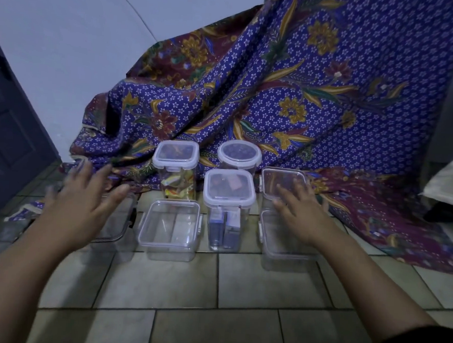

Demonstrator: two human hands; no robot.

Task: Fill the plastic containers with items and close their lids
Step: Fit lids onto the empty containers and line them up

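Observation:
Several clear plastic containers stand on the tiled floor. A tall square one point(178, 168) holds yellow packets and has its lid on. A round lidded one point(239, 155) stands behind a tall square one point(228, 206) with small boxes inside, lid on. A low container point(169, 228) sits front centre with nothing visible in it. My left hand point(85, 202) hovers, blurred, fingers spread, over a low container point(115, 233) at the left. My right hand point(299, 215) reaches with fingers apart over a low container point(281, 246), its fingertips at a taller container's lid point(283, 184) behind.
A purple floral batik cloth point(304, 96) drapes from the wall down onto the floor behind the containers. A dark door point(7, 131) stands at the left. A pale cushion point(450, 182) lies at the right edge. Beige floor tiles point(212, 303) spread in front.

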